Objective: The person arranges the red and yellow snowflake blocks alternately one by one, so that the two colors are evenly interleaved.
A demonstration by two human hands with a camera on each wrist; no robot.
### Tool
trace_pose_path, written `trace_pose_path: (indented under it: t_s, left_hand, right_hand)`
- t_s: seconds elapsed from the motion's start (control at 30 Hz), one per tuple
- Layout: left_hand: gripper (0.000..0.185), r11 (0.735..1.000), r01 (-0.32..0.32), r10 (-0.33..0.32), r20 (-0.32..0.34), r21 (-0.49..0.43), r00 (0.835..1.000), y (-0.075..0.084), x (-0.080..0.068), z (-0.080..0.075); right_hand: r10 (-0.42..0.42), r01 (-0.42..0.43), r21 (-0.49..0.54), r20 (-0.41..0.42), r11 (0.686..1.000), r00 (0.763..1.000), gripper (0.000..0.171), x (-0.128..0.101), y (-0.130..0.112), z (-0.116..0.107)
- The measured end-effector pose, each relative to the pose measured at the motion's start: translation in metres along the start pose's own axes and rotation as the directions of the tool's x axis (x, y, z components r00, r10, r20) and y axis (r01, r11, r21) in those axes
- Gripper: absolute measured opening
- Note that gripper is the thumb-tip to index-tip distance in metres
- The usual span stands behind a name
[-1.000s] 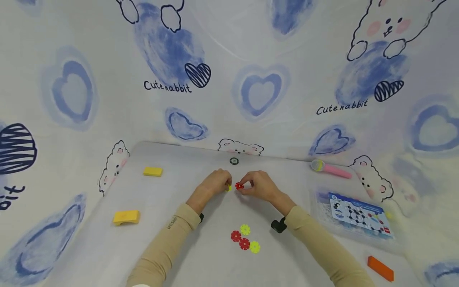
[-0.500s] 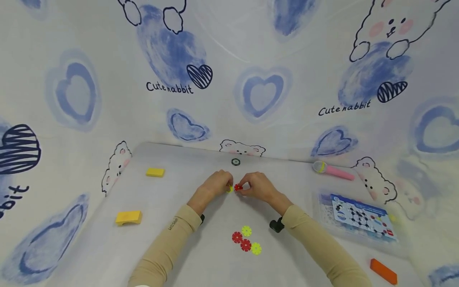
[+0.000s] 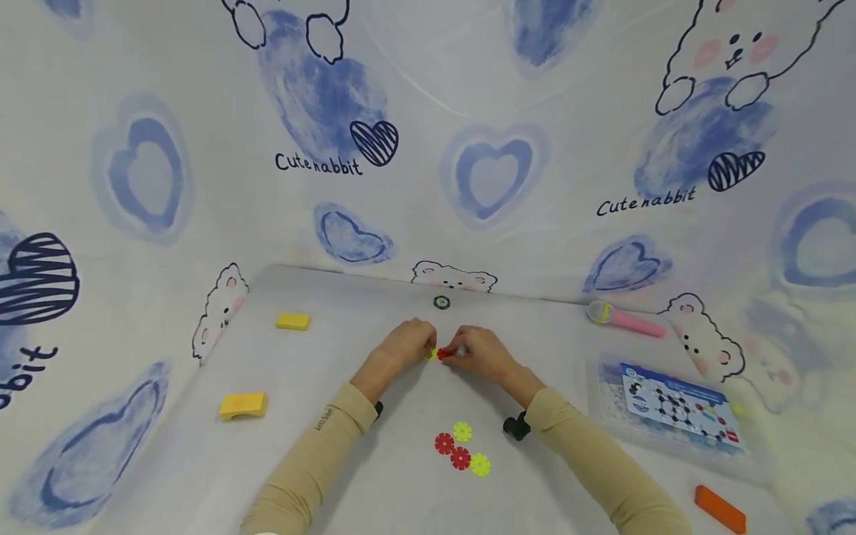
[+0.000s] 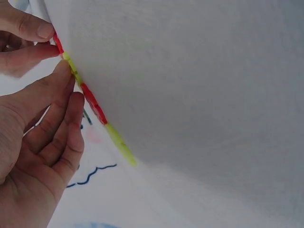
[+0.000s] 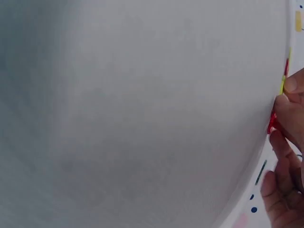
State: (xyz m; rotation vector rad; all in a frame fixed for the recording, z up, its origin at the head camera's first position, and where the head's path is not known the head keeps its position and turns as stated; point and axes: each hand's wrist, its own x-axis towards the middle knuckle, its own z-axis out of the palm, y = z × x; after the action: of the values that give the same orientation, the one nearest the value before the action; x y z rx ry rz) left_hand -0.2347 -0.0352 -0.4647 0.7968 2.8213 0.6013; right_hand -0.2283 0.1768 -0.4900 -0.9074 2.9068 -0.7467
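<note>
Left hand [image 3: 400, 348] pinches yellow disc [image 3: 432, 354] | right hand [image 3: 480, 352] pinches red disc [image 3: 443, 354], meeting near surface's far edge | risk: your slots look misaligned, so pressing may pop one loose.

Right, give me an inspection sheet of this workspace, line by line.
Surface: white table, cloth-covered.
Job's things: yellow disc and red disc meet between the hands; joined cluster of four discs lies nearer the person.
Clutter: two yellow blocks, orange block, pink toy microphone, clear parts box, dark ring.
Grips: left hand pinches the yellow disc; right hand pinches the red disc.
Cables: nothing seen.
Surroundings: heart-and-bear printed backdrop.
</note>
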Motion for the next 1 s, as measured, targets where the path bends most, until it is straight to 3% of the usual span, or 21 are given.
trace_pose_path:
  t_s: [0.2, 0.4, 0.67, 0.77, 0.9, 1.0]
  left_hand:
    - [0.01, 1.0, -0.018, 0.018, -0.004, 0.001, 1.0, 0.002, 0.004, 0.0]
    - [0.011, 0.992, -0.1, 0.095, -0.06, -0.075, 0.994, 0.007, 0.013, 0.004]
    - [0.006, 0.997, -0.046, 0.046, -0.005, -0.064, 0.999, 0.01, 0.011, 0.022]
    - [0.006, 0.998, -0.05, 0.048, -0.029, -0.047, 0.998, 0.013, 0.011, 0.022]
    - [0.005, 0.998, -0.029, 0.028, -0.029, -0.047, 0.999, 0.017, 0.012, 0.02]
    - [0.005, 0.999, -0.014, 0.013, -0.021, -0.049, 1.0, 0.018, 0.013, 0.018]
  right_hand:
    - [0.082, -0.083, 0.156, 0.012, 0.984, 0.997, 0.018, -0.007, 0.005, -0.004]
    - [0.107, -0.104, 0.239, 0.001, 0.965, 0.994, 0.017, -0.014, 0.012, -0.008]
    - [0.075, -0.085, 0.268, 0.045, 0.96, 0.996, 0.021, -0.045, 0.003, -0.004]
    - [0.029, -0.048, 0.362, 0.058, 0.931, 0.998, 0.025, -0.059, -0.004, -0.008]
    - [-0.036, -0.029, 0.515, 0.117, 0.857, 0.992, 0.034, -0.081, -0.013, -0.012]
    - [-0.072, -0.018, 0.533, 0.148, 0.846, 0.986, 0.037, -0.096, -0.016, -0.01]
